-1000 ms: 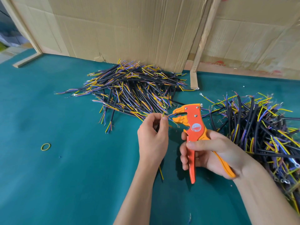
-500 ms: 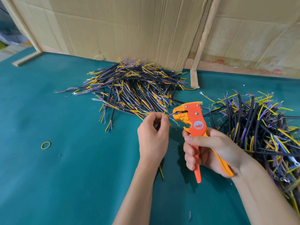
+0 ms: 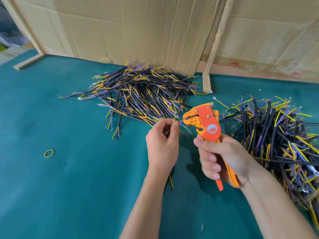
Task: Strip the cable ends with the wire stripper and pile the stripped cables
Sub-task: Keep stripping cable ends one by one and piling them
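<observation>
Since a second ago the right hand [image 3: 222,156] has squeezed the wire stripper [image 3: 205,125] handles together on the cable [image 3: 180,121] end pinched by the left hand [image 3: 162,144] over the bench [image 3: 77,178], so this strip looks underway.

No text I can read, round red label [image 3: 212,128] on my wire stripper [image 3: 206,124] too blurred, faint red print [image 3: 235,64] on cardboard behind it illegible
</observation>
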The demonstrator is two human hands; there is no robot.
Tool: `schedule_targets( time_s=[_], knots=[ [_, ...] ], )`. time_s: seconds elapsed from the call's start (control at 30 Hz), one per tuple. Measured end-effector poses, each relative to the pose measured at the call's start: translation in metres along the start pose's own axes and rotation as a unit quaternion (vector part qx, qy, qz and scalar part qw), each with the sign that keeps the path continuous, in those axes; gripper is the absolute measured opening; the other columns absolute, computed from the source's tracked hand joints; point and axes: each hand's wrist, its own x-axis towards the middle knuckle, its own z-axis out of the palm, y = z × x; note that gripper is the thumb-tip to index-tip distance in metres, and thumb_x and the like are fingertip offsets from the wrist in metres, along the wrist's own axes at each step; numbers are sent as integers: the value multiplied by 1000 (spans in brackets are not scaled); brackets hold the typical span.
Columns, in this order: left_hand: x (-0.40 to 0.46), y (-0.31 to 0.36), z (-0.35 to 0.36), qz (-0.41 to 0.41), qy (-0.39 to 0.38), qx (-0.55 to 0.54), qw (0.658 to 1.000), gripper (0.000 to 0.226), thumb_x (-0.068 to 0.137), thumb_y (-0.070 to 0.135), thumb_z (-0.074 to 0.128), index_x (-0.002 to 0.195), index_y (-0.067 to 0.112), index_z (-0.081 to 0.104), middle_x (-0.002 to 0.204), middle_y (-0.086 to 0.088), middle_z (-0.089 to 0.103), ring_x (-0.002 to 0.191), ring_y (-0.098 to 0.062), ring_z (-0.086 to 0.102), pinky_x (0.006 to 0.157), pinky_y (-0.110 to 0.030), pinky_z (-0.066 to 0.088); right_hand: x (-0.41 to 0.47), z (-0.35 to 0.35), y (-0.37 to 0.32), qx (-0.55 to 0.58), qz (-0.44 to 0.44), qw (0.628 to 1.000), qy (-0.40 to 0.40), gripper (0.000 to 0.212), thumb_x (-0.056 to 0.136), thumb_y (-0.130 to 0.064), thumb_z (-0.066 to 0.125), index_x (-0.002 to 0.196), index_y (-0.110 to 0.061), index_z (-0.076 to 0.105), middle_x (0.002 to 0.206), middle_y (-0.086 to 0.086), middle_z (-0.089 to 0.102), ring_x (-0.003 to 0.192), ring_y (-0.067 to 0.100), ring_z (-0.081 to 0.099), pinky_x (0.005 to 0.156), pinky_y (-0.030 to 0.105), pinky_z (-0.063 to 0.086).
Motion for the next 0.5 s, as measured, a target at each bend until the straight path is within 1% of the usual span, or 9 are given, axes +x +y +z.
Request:
schedule_targets(
  time_s=[0.07,0.17,0.23,0.3,0.33,0.43,0.5],
  knots=[
    [0,0,0,-7,7,-9,1000,20,98,16,65,78,12,64,56,17,51,53,-3,43,55,-14,35,0,0,0,16,8,1000,-10,25,82,-19,76,68,-13,56,54,6,37,36,17,36,39,24,36],
    [1,1,0,-24,16,-23,999,21,97,15,64,77,13,63,54,19,48,51,-3,40,53,-13,34,1,-1,0,50,11,999,3,18,76,-19,78,80,-11,63,64,16,50,47,27,47,47,35,44],
    [1,0,0,-35,18,-35,999,23,98,15,64,75,14,62,52,20,46,50,-2,38,51,-13,33,0,-5,-1,61,10,998,5,26,74,-15,81,92,-7,64,75,23,58,58,33,56,56,42,52],
    [0,0,0,-36,17,-37,999,25,98,16,63,73,15,60,50,19,44,49,-3,37,49,-13,31,-3,-10,-2,55,25,998,-16,42,69,-14,88,101,-4,62,85,28,62,66,37,61,63,47,56],
    [0,0,0,-35,16,-34,999,26,98,17,63,72,15,59,50,18,43,48,-4,36,49,-14,31,-4,-11,-2,52,33,998,-20,46,68,-14,89,103,-3,62,88,31,64,68,39,63,66,49,57],
    [0,-1,0,-33,15,-28,999,26,98,18,62,72,17,58,50,18,44,48,-4,37,49,-15,31,-3,-11,-1,56,38,998,-12,40,73,-8,79,108,0,61,96,37,65,72,42,66,72,52,58],
    [1,-2,1,-37,22,-38,998,23,97,16,63,74,16,60,53,19,48,49,-3,39,50,-14,33,-2,-10,0,56,44,997,-5,38,76,-7,72,112,2,60,98,37,65,74,42,67,73,53,59]
  ],
)
